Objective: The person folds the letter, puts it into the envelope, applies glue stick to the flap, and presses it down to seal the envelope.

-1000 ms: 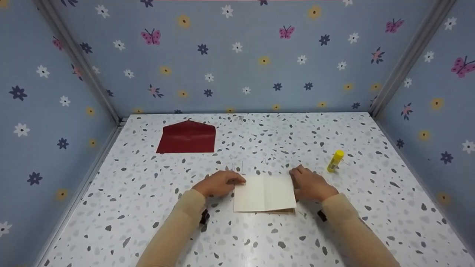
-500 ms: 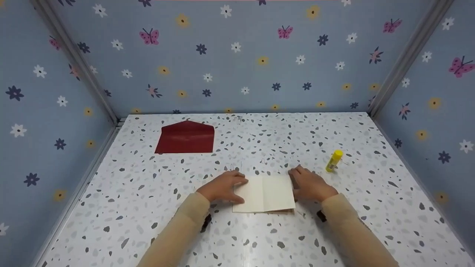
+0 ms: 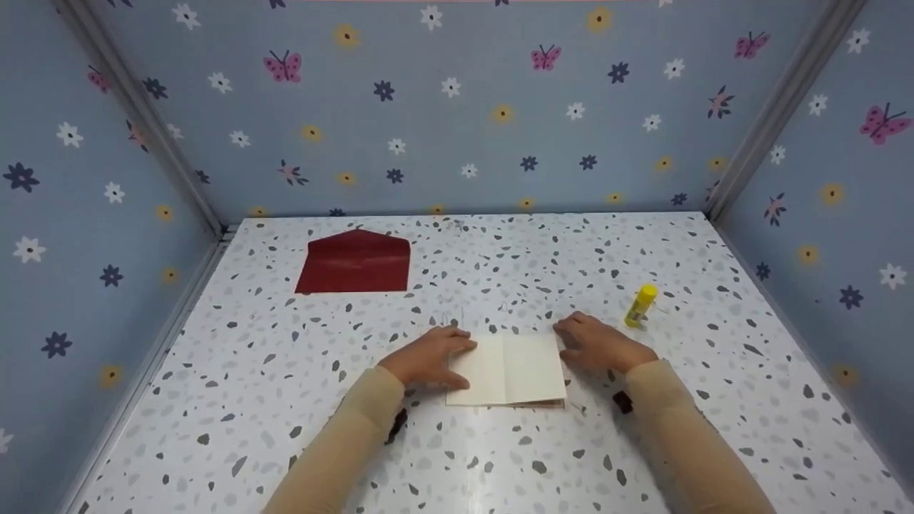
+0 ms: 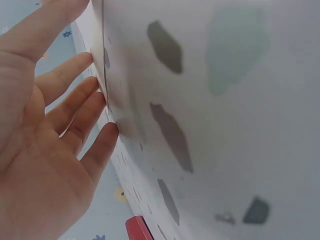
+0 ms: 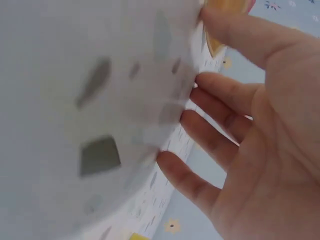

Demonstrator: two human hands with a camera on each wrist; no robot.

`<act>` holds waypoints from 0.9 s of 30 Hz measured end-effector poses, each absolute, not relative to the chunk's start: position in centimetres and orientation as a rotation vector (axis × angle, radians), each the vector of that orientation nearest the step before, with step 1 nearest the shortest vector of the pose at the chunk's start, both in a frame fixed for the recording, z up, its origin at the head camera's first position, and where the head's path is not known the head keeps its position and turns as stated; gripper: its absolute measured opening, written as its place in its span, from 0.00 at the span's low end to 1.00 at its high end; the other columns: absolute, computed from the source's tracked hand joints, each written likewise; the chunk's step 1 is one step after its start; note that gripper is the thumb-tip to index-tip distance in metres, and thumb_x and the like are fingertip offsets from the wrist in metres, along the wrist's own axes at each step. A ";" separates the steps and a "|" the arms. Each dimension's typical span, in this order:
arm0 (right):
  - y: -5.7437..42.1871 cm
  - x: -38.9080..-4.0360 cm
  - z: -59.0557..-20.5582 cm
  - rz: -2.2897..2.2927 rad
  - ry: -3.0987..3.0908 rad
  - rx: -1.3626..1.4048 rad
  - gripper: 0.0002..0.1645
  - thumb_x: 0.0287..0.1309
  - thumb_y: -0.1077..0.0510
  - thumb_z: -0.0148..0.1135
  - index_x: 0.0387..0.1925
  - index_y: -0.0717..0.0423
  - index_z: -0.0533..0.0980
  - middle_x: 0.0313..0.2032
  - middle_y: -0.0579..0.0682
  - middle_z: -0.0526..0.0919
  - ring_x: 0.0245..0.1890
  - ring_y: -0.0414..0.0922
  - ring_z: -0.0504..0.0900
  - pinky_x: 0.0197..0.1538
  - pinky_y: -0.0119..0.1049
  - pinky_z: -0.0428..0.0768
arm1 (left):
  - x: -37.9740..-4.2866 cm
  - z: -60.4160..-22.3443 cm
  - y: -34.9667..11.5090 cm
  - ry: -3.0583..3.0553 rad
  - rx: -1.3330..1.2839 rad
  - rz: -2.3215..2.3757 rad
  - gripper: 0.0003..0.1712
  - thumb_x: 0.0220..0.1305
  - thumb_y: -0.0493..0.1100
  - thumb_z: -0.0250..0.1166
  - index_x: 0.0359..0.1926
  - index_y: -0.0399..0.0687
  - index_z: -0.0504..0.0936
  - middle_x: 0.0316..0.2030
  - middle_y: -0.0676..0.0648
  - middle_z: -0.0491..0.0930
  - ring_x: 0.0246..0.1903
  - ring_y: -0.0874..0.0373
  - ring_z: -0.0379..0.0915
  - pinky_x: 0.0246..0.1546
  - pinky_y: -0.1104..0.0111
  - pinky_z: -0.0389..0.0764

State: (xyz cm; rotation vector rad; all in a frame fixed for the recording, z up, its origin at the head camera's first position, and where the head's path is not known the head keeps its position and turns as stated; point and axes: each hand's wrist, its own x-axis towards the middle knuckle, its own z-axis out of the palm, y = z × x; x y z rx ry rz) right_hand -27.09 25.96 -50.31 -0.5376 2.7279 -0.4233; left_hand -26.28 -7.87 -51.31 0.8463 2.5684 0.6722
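Note:
A cream folded card (image 3: 532,368) lies on the speckled table with a crease down its middle. Its lower right corner stands slightly raised over a brownish layer. On its left part rests my left hand (image 3: 432,360), thumb and forefinger spread apart. The left wrist view shows that hand's fingers (image 4: 85,117) fairly straight, some touching the card's edge. Beside the right edge of the card is my right hand (image 3: 600,346), its fingertips down on the table. Neither hand grips anything. A yellow glue stick (image 3: 641,305) stands just beyond the right hand.
A dark red envelope (image 3: 353,268) with its flap raised lies at the back left of the table (image 3: 235,371). Blue flowered panels (image 3: 428,107) enclose the table at the back and on both sides.
My left thumb has come down onto the card's left part, and that hand has shifted slightly right. The right hand has eased slightly away from the card's edge. Card, envelope and glue stick stay put.

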 end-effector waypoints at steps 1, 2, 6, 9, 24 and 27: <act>26.0 -27.3 -50.2 -0.447 2.719 -0.547 0.27 0.70 0.55 0.59 0.67 0.58 0.70 0.63 0.57 0.71 0.65 0.57 0.69 0.66 0.54 0.68 | -26.3 -51.3 -7.9 2.568 0.842 0.666 0.44 0.56 0.53 0.77 0.71 0.50 0.71 0.73 0.47 0.62 0.73 0.48 0.52 0.72 0.56 0.56; 26.0 -27.4 -50.1 -0.466 2.714 -0.547 0.26 0.71 0.56 0.57 0.67 0.58 0.70 0.63 0.57 0.71 0.65 0.57 0.69 0.66 0.54 0.68 | -26.3 -51.2 -7.8 2.567 0.836 0.660 0.44 0.56 0.53 0.77 0.71 0.50 0.71 0.73 0.47 0.62 0.73 0.48 0.52 0.72 0.56 0.56; 25.3 -27.9 -49.6 -0.512 2.704 -0.507 0.22 0.75 0.56 0.51 0.66 0.57 0.72 0.62 0.57 0.74 0.65 0.57 0.70 0.66 0.56 0.67 | -26.4 -50.8 -7.5 2.566 0.821 0.647 0.43 0.54 0.51 0.78 0.70 0.50 0.73 0.71 0.46 0.64 0.71 0.48 0.55 0.71 0.56 0.58; 24.3 -28.0 -49.2 -0.503 2.697 -0.453 0.23 0.76 0.55 0.51 0.67 0.54 0.72 0.65 0.57 0.73 0.67 0.57 0.68 0.67 0.56 0.66 | -26.5 -50.5 -7.3 2.570 0.800 0.634 0.43 0.52 0.50 0.79 0.69 0.51 0.74 0.67 0.47 0.67 0.68 0.50 0.60 0.68 0.58 0.63; 19.5 -27.3 -50.0 -0.216 2.926 -1.152 0.15 0.65 0.62 0.61 0.51 0.60 0.82 0.50 0.56 0.81 0.49 0.55 0.80 0.53 0.48 0.80 | -27.1 -49.4 -5.9 2.616 0.774 0.435 0.46 0.46 0.52 0.82 0.68 0.54 0.75 0.57 0.47 0.72 0.57 0.50 0.68 0.59 0.58 0.74; 18.8 -27.1 -50.3 -0.125 2.936 -1.224 0.15 0.63 0.62 0.62 0.50 0.58 0.83 0.48 0.55 0.81 0.46 0.54 0.79 0.50 0.47 0.80 | -27.0 -49.2 -5.7 2.624 0.751 0.433 0.47 0.43 0.52 0.83 0.67 0.55 0.76 0.54 0.48 0.73 0.55 0.52 0.69 0.57 0.59 0.75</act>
